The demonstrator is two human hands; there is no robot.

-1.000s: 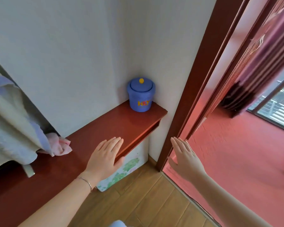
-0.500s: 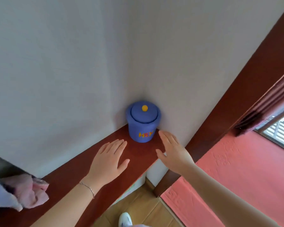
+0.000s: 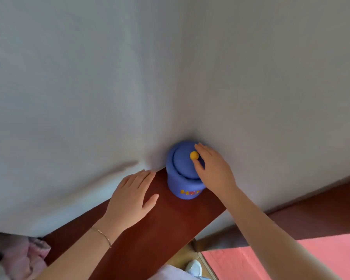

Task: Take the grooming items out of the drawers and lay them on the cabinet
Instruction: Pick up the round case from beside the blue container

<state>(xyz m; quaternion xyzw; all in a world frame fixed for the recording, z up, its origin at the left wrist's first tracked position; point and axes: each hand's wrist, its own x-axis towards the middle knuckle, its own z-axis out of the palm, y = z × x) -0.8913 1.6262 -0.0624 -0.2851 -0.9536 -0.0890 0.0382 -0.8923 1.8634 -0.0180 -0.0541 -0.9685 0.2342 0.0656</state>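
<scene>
A blue round jar [image 3: 185, 183] with a domed lid and a small yellow knob [image 3: 194, 155] stands in the wall corner, at the far end of the dark red cabinet top [image 3: 160, 225]. My right hand [image 3: 213, 168] reaches over the lid, thumb and fingers spread on either side of the knob, close to it but not closed on it. Flat on the cabinet top, just left of the jar, lies my left hand [image 3: 131, 197] with its fingers apart. No drawer is in view.
Pale walls meet in the corner behind the jar. Pink and grey cloth [image 3: 22, 257] hangs at the lower left edge of the cabinet. A pink-red floor [image 3: 271, 257] and a white shoe [image 3: 194, 267] show below right, past a dark red door frame [image 3: 321, 209].
The view has closed in on the corner. My right hand rose from beside the jar to over its lid at the knob. My left hand slid a little further along the cabinet top.
</scene>
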